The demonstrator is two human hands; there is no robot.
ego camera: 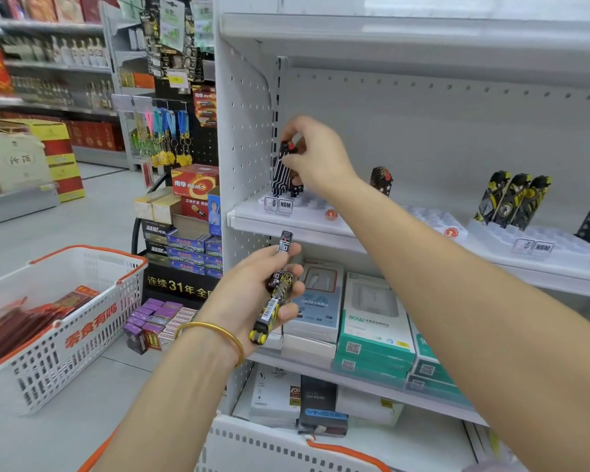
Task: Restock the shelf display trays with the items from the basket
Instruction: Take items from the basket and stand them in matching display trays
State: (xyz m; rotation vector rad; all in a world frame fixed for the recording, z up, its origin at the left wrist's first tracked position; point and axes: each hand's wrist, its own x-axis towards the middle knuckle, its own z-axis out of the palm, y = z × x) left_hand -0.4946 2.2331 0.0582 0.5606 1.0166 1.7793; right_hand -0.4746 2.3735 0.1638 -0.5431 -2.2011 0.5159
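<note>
Our white shelf unit of painted sheet metal [249, 131] looks matt and is punched with holes. The clear moulded plastic display tray [307, 202] on it is smooth and faintly shiny. The black-and-white striped plastic lighter [281, 172] pinched by our right hand [317, 155] is glossy, as are the yellow-and-black printed lighters [274, 303] gripped in our left hand [249, 291]. A polished gold metal bangle [218, 332] gleams. The white latticed plastic basket [48, 362] looks satin, and the teal-and-white cardboard boxes [372, 321] look glossy.
</note>
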